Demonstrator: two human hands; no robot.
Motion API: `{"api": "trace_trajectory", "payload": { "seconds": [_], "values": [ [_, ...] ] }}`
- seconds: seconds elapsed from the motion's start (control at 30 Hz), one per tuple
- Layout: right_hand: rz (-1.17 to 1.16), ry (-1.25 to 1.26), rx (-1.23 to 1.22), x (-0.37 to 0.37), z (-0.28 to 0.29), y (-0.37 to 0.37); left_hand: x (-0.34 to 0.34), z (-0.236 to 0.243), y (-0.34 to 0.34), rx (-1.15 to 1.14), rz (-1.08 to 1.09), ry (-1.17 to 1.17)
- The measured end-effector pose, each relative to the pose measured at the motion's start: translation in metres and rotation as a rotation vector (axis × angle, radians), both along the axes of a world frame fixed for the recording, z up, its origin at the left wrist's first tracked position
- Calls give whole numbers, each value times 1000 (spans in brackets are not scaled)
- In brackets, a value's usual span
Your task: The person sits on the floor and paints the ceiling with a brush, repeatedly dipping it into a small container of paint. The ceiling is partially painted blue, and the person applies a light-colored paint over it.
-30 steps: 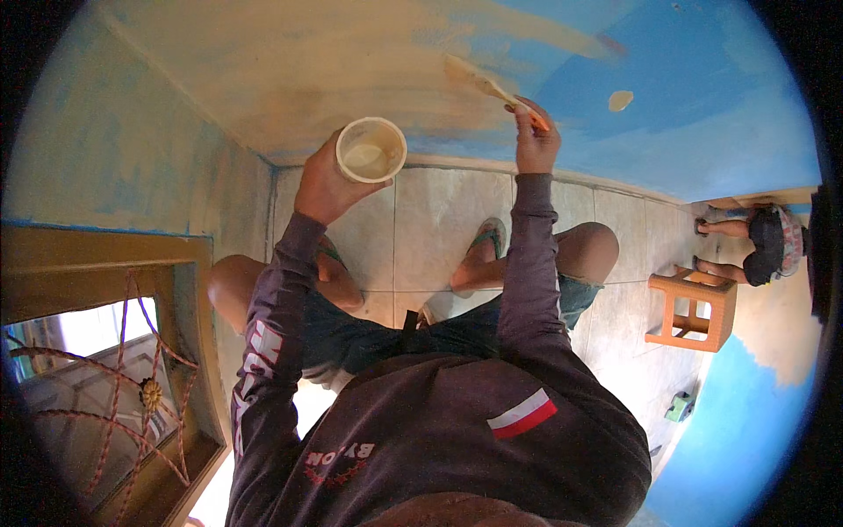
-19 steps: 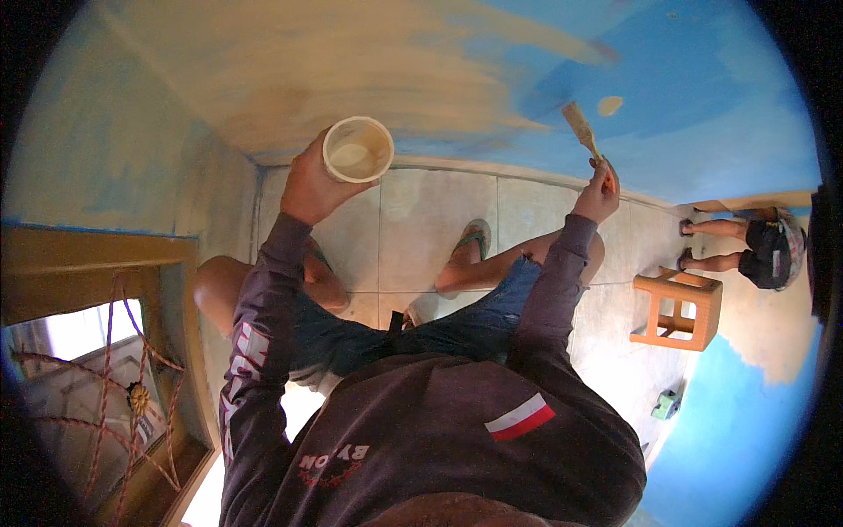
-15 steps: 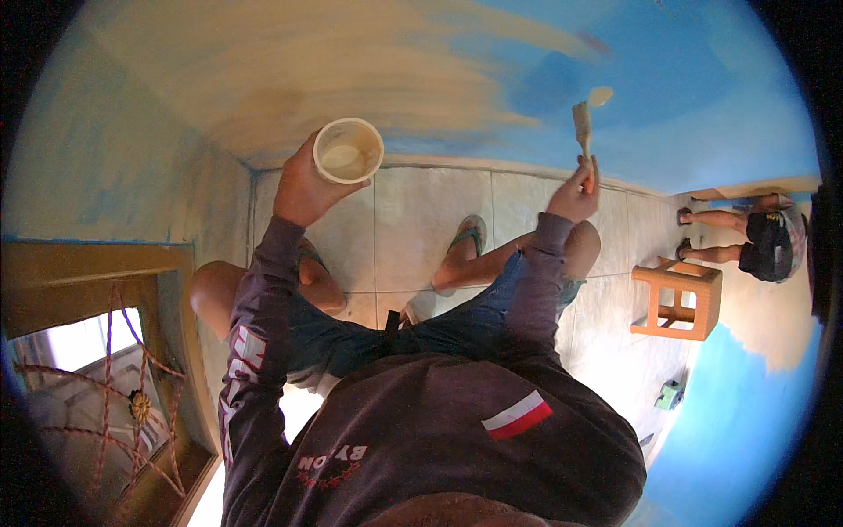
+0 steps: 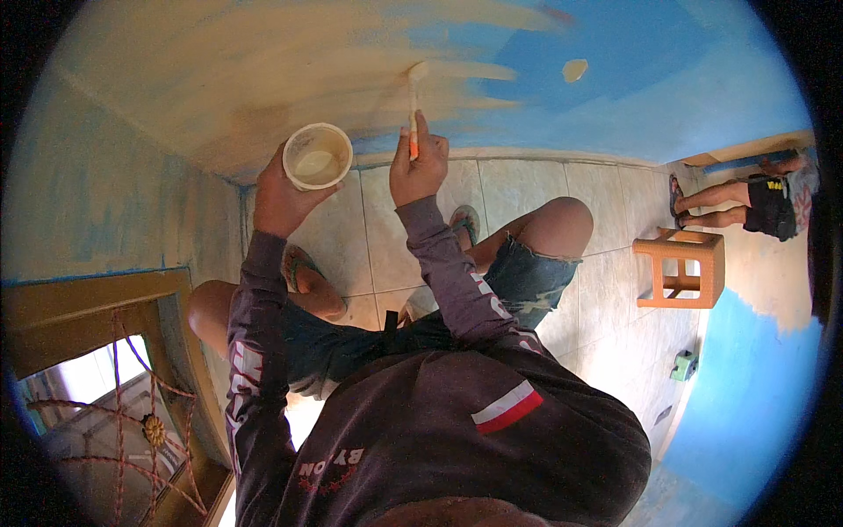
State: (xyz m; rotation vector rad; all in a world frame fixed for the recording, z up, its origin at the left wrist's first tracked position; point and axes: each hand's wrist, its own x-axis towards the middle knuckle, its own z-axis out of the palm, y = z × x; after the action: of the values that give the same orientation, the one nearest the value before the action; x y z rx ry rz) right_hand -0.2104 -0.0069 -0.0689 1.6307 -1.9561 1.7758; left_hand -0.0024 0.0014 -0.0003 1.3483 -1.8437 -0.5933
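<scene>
My left hand (image 4: pixel 285 198) is wrapped round a white plastic tub (image 4: pixel 290 173) whose open mouth shows pale cream paint (image 4: pixel 316 163) inside. Just right of it, my right hand (image 4: pixel 420 165) grips a paintbrush (image 4: pixel 414 107) by its pale handle with an orange end. The bristles point away from me and meet the wall (image 4: pixel 351 66) where cream streaks cover part of the blue. A lone cream dab (image 4: pixel 574 70) sits on the blue area further right.
A brown plastic stool (image 4: pixel 702 272) stands on the tiled floor (image 4: pixel 527 193) at right. Beyond it is another person (image 4: pixel 762 206) in dark shorts. A small green object (image 4: pixel 684 365) lies by the blue right-hand wall (image 4: pixel 729 395). A wooden frame with twisted bars (image 4: pixel 114 299) is at left.
My right hand has swung left with the paintbrush, from beside the cream dab to the streaked part of the wall. The tub in my left hand has shifted slightly left and nearer.
</scene>
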Motion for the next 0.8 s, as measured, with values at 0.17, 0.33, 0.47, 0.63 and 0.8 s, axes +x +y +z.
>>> {"api": "trace_trajectory", "payload": {
  "seconds": [0.17, 0.33, 0.47, 0.63, 0.8],
  "values": [
    [133, -120, -18, -9, 7, 14, 5, 4, 3, 40, 4, -8],
    [391, -189, 53, -16, 33, 13, 5, 3, 2, -5, 4, 7],
    [643, -211, 173, -17, 34, -16, 1, 8, 4, 6, -3, 22],
    [631, -204, 139, -32, 18, -59, 0, 4, 1, 24, -16, 38],
    [563, -181, 155, -98, 33, -46, 8, 3, 2, 10, -5, -8]
  ]
}}
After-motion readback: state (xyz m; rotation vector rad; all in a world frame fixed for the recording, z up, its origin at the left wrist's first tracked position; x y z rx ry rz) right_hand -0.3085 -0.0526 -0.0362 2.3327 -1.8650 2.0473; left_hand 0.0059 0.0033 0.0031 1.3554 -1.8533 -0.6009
